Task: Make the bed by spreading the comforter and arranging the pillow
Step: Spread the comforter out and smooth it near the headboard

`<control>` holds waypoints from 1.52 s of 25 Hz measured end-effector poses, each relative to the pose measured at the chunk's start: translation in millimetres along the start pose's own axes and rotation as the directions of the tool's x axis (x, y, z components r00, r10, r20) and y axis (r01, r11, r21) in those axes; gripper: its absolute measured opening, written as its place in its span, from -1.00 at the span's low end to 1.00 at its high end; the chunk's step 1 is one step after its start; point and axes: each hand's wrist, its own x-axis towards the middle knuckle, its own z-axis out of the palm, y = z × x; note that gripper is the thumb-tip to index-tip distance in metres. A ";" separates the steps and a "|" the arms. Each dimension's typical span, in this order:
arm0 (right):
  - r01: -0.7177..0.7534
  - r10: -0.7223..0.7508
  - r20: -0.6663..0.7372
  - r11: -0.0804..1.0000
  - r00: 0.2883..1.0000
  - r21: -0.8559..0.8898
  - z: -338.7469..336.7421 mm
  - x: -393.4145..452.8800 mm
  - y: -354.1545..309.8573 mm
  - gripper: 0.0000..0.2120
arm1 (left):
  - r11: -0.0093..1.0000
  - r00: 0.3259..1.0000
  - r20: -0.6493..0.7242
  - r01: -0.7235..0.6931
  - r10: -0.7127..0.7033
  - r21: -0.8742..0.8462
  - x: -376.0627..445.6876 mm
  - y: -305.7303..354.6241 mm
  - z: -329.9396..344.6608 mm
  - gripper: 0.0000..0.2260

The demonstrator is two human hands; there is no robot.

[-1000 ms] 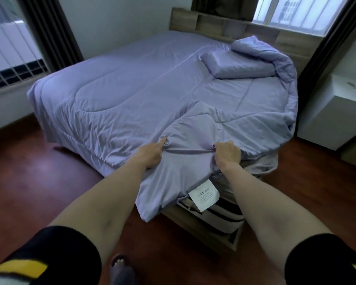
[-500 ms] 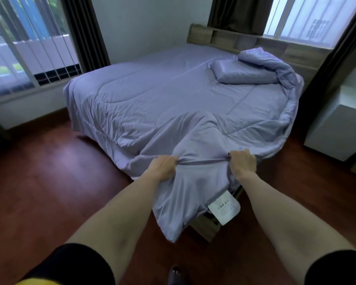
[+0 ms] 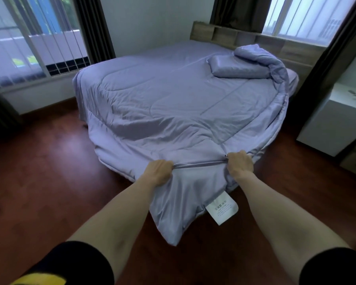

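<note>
A home bedroom: a bed [image 3: 173,103] with wooden headboard [image 3: 244,38], curtained windows [image 3: 35,44], wood floor [image 3: 39,182].

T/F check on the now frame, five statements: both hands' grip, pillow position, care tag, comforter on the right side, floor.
1. Both the left hand and the right hand grip the comforter edge. True.
2. The pillow lies at the foot of the bed. False: it sits near the headboard.
3. A white care tag hangs below the held corner. True.
4. The comforter lies flat along the right side. False: it is folded back and bunched up there, beside the pillow.
5. The floor is carpeted. False: it is reddish wood.
</note>
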 end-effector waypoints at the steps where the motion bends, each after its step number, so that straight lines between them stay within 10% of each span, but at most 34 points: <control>1: 0.004 -0.003 0.015 1.000 1.000 -0.007 3.8 -8.5 12.1 -0.66 | 1.000 1.000 0.014 0.002 -0.002 0.010 -7.1 13.9 6.1 -0.79; 15: 0.168 -0.156 0.111 0.980 0.981 -0.107 72.6 -79.8 90.4 -0.69 | 0.975 0.959 0.179 0.223 -0.220 -0.001 -84.8 112.4 100.7 -0.75; 38: -0.026 0.004 0.152 0.989 0.988 0.144 37.9 -17.2 112.6 -0.28 | 0.993 0.987 0.156 -0.057 0.040 0.106 45.6 104.2 -13.5 -0.39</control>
